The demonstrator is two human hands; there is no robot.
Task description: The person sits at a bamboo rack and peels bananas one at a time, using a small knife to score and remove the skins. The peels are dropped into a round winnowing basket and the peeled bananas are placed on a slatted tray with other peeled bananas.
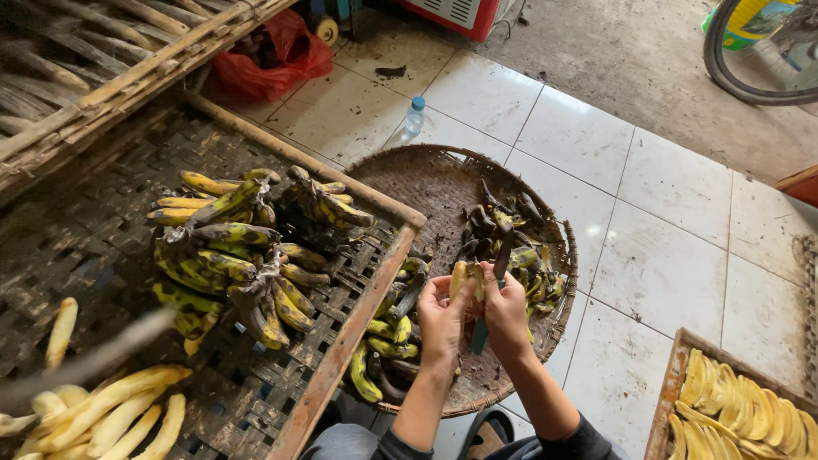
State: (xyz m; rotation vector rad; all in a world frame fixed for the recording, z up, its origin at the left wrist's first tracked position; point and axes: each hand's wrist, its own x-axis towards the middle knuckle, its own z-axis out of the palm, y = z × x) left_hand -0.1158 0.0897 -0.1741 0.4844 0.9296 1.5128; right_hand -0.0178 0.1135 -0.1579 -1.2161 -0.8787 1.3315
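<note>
My left hand (441,317) holds a partly peeled banana (461,277) over a round woven basket (409,175). My right hand (506,308) grips a knife (501,257) with a greenish handle; its dark blade points up against the banana. The two hands touch at the fruit. Dark peels (503,230) and a few unpeeled bananas (383,341) lie in the basket under them.
A woven bamboo rack (102,247) at left carries bunches of blackened yellow bananas (239,255) and several peeled ones (111,413). A wooden tray (673,383) of sliced banana sits at bottom right. A water bottle (414,117), a red plastic bag (273,60) and a tyre (750,60) stand farther off on the tiled floor.
</note>
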